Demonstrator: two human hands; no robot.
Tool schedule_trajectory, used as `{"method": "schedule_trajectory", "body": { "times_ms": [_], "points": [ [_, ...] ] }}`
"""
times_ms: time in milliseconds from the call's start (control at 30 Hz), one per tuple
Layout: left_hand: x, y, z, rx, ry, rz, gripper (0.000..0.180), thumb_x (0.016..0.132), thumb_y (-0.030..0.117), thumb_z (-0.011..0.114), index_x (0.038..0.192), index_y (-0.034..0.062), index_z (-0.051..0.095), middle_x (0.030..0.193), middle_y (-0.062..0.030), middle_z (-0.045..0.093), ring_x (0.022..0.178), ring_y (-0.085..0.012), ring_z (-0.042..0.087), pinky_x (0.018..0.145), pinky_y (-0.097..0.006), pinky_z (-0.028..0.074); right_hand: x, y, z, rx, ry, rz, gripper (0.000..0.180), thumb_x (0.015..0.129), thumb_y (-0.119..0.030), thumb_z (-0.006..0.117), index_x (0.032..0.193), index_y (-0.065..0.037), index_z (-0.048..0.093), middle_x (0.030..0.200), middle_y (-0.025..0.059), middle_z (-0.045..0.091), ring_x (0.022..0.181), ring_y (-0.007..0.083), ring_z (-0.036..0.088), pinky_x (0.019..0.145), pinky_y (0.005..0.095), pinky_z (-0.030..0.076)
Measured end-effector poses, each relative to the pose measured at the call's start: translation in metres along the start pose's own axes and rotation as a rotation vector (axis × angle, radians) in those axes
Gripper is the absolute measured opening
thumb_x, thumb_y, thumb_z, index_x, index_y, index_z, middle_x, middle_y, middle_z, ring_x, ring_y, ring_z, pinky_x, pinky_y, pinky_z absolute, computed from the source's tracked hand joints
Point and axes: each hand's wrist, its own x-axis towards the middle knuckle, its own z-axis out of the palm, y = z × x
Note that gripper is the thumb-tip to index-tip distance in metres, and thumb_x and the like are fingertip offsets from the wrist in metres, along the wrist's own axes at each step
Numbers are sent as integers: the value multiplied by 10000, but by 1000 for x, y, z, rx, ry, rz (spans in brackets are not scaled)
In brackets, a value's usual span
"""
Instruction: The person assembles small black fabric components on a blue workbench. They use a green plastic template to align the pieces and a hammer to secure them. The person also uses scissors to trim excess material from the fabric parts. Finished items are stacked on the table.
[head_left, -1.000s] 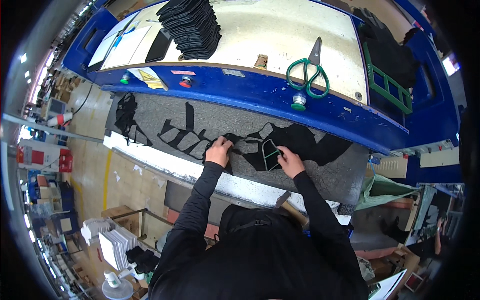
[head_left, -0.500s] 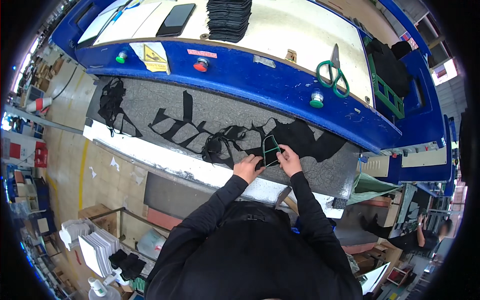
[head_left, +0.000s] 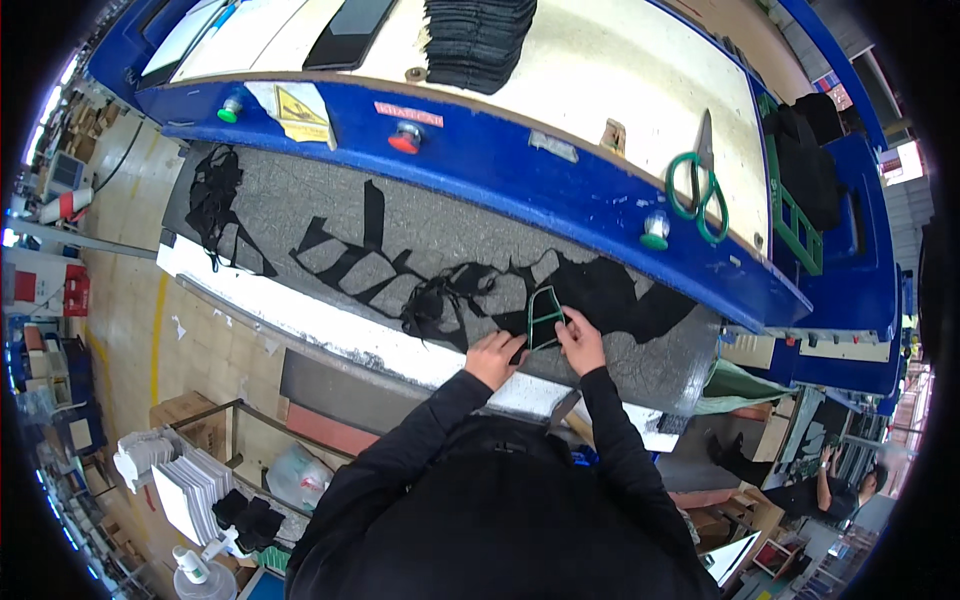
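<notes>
My right hand (head_left: pixel 583 345) pinches the right side of a small green-edged cutting die (head_left: pixel 546 317), a four-sided frame with a crossbar, over the dark cutting board (head_left: pixel 640 362). By the die's lower left corner, my left hand (head_left: pixel 493 360) is closed, with a small black piece of material (head_left: pixel 518 353) at its fingertips. That piece is partly hidden by the fingers. Just beyond the die lies a black sheet of material (head_left: pixel 597 290) with cut-away edges. Tangled black scraps (head_left: pixel 430 305) lie left of the die, close to my left hand.
A blue press beam (head_left: pixel 480 160) crosses beyond the board, with a red button (head_left: pixel 406 138) and green buttons. On its pale top lie green-handled scissors (head_left: pixel 697 190), a stack of black pieces (head_left: pixel 478 42) and a phone (head_left: pixel 350 32). Another person (head_left: pixel 825 490) is at the far right.
The view has shifted slightly, so the press top looks nearer. Both hands stay by the die, with little visible change in their hold.
</notes>
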Motion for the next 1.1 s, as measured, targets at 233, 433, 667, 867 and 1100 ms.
{"method": "schedule_trajectory", "body": {
  "times_ms": [233, 433, 667, 867, 1100],
  "points": [
    [6, 4, -5, 1, -76, -40, 348, 781, 205, 822, 1102, 110, 728, 868, -41, 614, 786, -248, 633, 671, -365, 536, 4, -1, -5, -93, -4, -18, 372, 945, -183, 699, 1288, -53, 638, 650, 44, 598, 561, 123, 605, 560, 297, 493],
    [6, 13, -53, -227, -162, -131, 897, 603, -151, 564, 1465, 89, 506, 1139, -180, 583, 1068, -398, 568, 964, -442, 486, 14, -20, -26, 54, 18, 30, 307, 975, -210, 682, 1235, -51, 645, 678, 46, 625, 579, 113, 597, 556, 290, 483],
    [-25, -33, -57, 35, -233, -13, 721, 620, 86, 721, 1328, 122, 590, 1055, -132, 641, 1023, -347, 612, 893, -436, 500, -4, -51, -79, 243, 174, 3, 256, 1020, -249, 627, 968, -13, 712, 648, -6, 594, 548, 53, 555, 523, 227, 445],
    [15, -39, -14, 188, -163, -12, 551, 654, 229, 742, 1192, 145, 653, 1044, -82, 652, 1023, -291, 622, 887, -423, 496, 55, -134, -111, 194, 438, -324, 370, 1053, -239, 559, 768, -17, 638, 557, -3, 530, 477, 57, 479, 459, 247, 345],
    [36, -24, -29, 190, -118, -4, 417, 655, 269, 772, 1029, 132, 650, 962, -72, 641, 979, -280, 622, 831, -427, 497, -41, -95, -81, 164, 208, 29, 432, 1043, -344, 583, 755, -32, 665, 575, 8, 559, 541, 71, 522, 520, 275, 410]
  ]
}}
